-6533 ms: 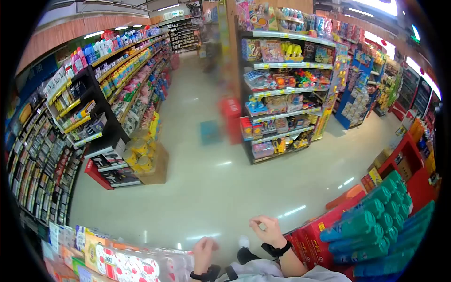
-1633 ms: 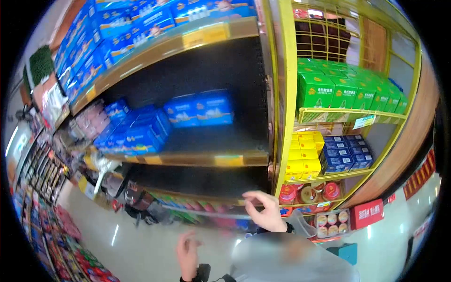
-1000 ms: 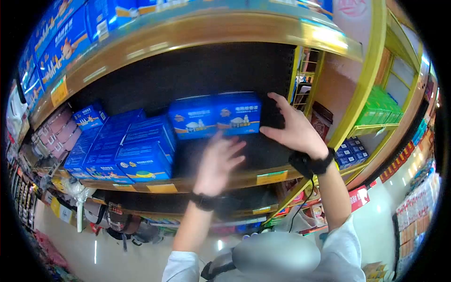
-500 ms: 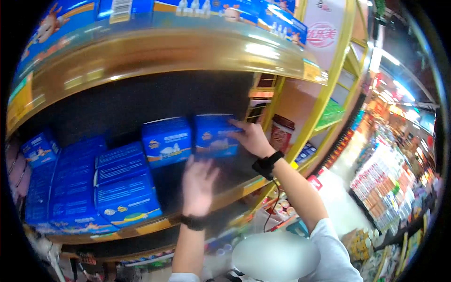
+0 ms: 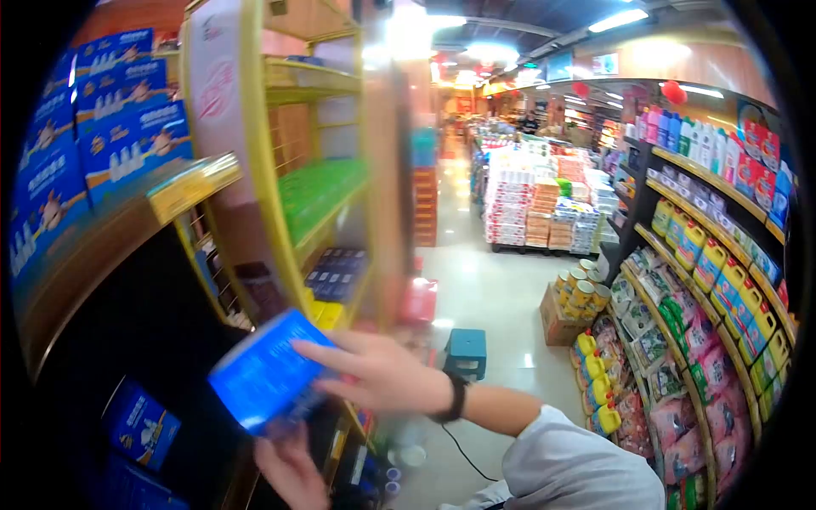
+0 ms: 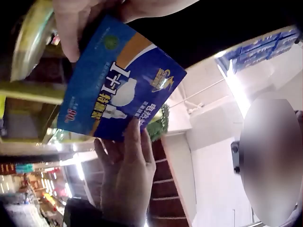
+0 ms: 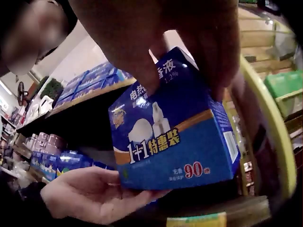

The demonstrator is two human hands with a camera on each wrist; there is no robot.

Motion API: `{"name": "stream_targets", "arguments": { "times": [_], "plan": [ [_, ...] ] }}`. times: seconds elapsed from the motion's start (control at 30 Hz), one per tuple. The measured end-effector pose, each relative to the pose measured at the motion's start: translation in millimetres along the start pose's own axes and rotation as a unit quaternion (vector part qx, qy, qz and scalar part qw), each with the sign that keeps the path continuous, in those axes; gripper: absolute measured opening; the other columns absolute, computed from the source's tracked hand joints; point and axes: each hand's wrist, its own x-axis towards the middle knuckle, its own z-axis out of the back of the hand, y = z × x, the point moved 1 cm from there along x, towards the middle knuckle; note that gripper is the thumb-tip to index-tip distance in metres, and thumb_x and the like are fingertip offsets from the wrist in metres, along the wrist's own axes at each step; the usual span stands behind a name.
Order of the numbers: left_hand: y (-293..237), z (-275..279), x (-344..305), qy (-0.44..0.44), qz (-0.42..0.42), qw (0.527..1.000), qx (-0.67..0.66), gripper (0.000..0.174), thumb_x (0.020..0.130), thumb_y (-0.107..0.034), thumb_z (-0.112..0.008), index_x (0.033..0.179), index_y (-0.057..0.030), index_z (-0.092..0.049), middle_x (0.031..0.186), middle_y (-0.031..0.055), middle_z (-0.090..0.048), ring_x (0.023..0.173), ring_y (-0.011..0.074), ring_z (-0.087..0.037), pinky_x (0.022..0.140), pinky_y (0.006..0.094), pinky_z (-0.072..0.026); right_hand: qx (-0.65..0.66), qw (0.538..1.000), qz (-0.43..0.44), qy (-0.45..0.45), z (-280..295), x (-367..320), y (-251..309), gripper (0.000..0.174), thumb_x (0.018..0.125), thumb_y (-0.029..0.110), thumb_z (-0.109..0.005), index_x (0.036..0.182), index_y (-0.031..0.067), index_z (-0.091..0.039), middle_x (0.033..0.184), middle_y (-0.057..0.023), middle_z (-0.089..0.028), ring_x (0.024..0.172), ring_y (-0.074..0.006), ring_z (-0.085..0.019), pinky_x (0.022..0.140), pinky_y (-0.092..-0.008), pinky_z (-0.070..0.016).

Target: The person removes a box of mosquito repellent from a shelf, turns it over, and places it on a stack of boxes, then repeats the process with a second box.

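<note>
A blue box of mosquito repellent liquid (image 5: 268, 370) is held tilted in front of the dark shelf. My right hand (image 5: 382, 370) grips it from the right. In the right wrist view that hand (image 7: 203, 47) reaches over the top of the box (image 7: 170, 151), fingers on its faces. The left hand (image 5: 293, 472) is below, and in the right wrist view its palm (image 7: 85, 194) faces up with the fingers extended under the box's bottom edge. The left wrist view shows the box's printed front (image 6: 123, 85), with the right hand's fingers (image 6: 135, 142) against one edge.
Another blue box (image 5: 143, 422) stands on the dark shelf at lower left. More blue boxes (image 5: 127, 140) fill the shelf above. A yellow rack (image 5: 255, 127) rises beside it. Behind, an aisle holds a teal stool (image 5: 466, 353), a carton of cans (image 5: 565, 323) and stocked shelving (image 5: 722, 255).
The view has swung right from the shelf toward the aisle. My right hand has taken a blue box off the shelf, and the left hand has come beneath it.
</note>
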Motion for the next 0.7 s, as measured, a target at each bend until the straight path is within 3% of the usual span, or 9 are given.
{"name": "stream_targets", "arguments": {
  "times": [0.03, 0.07, 0.13, 0.2, 0.3, 0.37, 0.43, 0.6, 0.7],
  "plan": [
    [-2, -15, -19, 0.084, 0.099, 0.986, -0.109, 0.041, 0.094, -0.032, -0.057, 0.121, -0.0015, -0.054, 0.123, 0.0144, -0.055, 0.109, 0.0283, -0.053, 0.093, 0.0457, -0.0441, -0.025, 0.999, -0.017, -0.016, 14, -24, 0, 0.052, 0.084, 0.018, -0.07, 0.133, 0.0088, -0.054, 0.115, -0.0204, -0.061, 0.095, -0.0363, -0.063, 0.079, -0.0406, -0.0519],
    [-5, -41, -41, 0.045, 0.196, 0.977, -0.067, 0.043, 0.094, -0.032, -0.058, 0.124, -0.0011, -0.054, 0.126, 0.014, -0.055, 0.114, 0.0292, -0.052, 0.098, 0.0483, -0.0415, -0.044, 0.998, -0.043, -0.027, 29, -50, -4, 0.052, 0.084, 0.017, -0.071, 0.132, 0.0093, -0.055, 0.116, -0.0199, -0.061, 0.095, -0.0343, -0.063, 0.079, -0.0395, -0.0521],
    [71, -25, -67, 0.119, 0.219, 0.967, -0.048, 0.04, 0.096, -0.024, -0.055, 0.125, 0.0027, -0.053, 0.123, 0.0144, -0.057, 0.116, 0.0314, -0.051, 0.099, 0.0468, -0.0417, -0.062, 0.988, -0.133, -0.041, 57, -108, -13, 0.053, 0.081, 0.014, -0.074, 0.131, 0.0093, -0.056, 0.115, -0.019, -0.062, 0.093, -0.0309, -0.064, 0.078, -0.037, -0.0524],
    [95, -59, -93, 0.005, 0.338, 0.94, 0.051, 0.036, 0.098, -0.021, -0.054, 0.124, 0.0038, -0.056, 0.12, 0.012, -0.057, 0.1, 0.0222, -0.057, 0.084, 0.0356, -0.0491, -0.073, 0.971, -0.211, -0.081, 71, -176, -28, 0.054, 0.079, 0.012, -0.077, 0.129, 0.0086, -0.058, 0.109, -0.0179, -0.065, 0.089, -0.0283, -0.065, 0.076, -0.0345, -0.0529],
    [136, -88, -132, 0.111, 0.3, 0.943, 0.091, 0.037, 0.101, -0.027, -0.051, 0.123, 0.001, -0.058, 0.108, 0.0057, -0.06, 0.092, 0.0166, -0.056, 0.077, 0.0308, -0.0477, -0.054, 0.925, -0.349, -0.138, 90, -279, -41, 0.049, 0.075, 0.007, -0.08, 0.122, 0.0065, -0.064, 0.108, -0.0133, -0.069, 0.082, -0.0214, -0.067, 0.072, -0.031, -0.0542],
    [170, -107, -162, 0.069, 0.37, 0.926, 0.04, 0.038, 0.101, -0.032, -0.049, 0.122, -0.0012, -0.06, 0.103, 0.0037, -0.061, 0.089, 0.0161, -0.055, 0.076, 0.0308, -0.0473, -0.067, 0.918, -0.367, -0.137, 118, -319, -42, 0.046, 0.076, 0.006, -0.078, 0.12, 0.0069, -0.065, 0.109, -0.0148, -0.068, 0.079, -0.0204, -0.067, 0.07, -0.029, -0.0544],
    [227, -94, -172, 0.257, 0.334, 0.891, 0.167, 0.047, 0.1, -0.043, -0.049, 0.123, -0.0038, -0.06, 0.104, 0.0044, -0.062, 0.09, 0.0153, -0.056, 0.077, 0.0319, -0.0476, -0.186, 0.913, -0.337, -0.134, 137, -353, -43, 0.035, 0.079, 0.012, -0.074, 0.112, 0.0052, -0.067, 0.102, -0.0154, -0.068, 0.083, -0.0294, -0.065, 0.071, -0.0356, -0.0539],
    [235, -191, -227, 0.267, 0.416, 0.861, 0.118, 0.058, 0.098, -0.054, -0.046, 0.133, -0.0077, -0.052, 0.122, 0.0066, -0.058, 0.105, 0.0184, -0.059, 0.089, 0.0386, -0.0498, -0.208, 0.888, -0.392, -0.123, 206, -405, -51, 0.041, 0.078, 0.016, -0.075, 0.116, 0.0053, -0.065, 0.107, -0.0161, -0.066, 0.087, -0.0348, -0.064, 0.072, -0.0402, -0.0547],
    [306, -207, -252, 0.275, 0.412, 0.863, 0.101, 0.059, 0.099, -0.054, -0.043, 0.136, -0.0084, -0.049, 0.126, 0.0072, -0.056, 0.107, 0.0207, -0.059, 0.093, 0.0392, -0.0488, -0.221, 0.866, -0.415, -0.173, 237, -423, -65, 0.037, 0.077, 0.013, -0.074, 0.113, 0.0048, -0.066, 0.109, -0.0162, -0.066, 0.088, -0.0345, -0.064, 0.071, -0.0407, -0.0544]
  ]
}}
